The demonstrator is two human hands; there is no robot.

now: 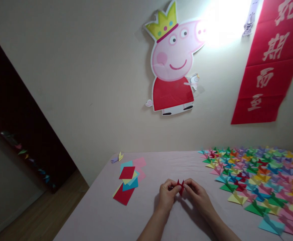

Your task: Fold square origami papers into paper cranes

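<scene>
Between my two hands, a little above the pale tablecloth, is a small dark red paper crane, partly folded, with two narrow points sticking up. My left hand pinches its left side between thumb and fingers. On the other side, my right hand grips the paper near the right point with thumb and forefinger. Fingers cover much of the paper's edges, so its full shape is hidden. To the left lies a loose pile of coloured paper squares, a red sheet on top.
Rows of many-coloured folded paper cranes cover the table's right side. Two small folded pieces, one a yellow crane, sit at the back left corner. Behind the table, the wall bears a cartoon pig cutout and a red banner.
</scene>
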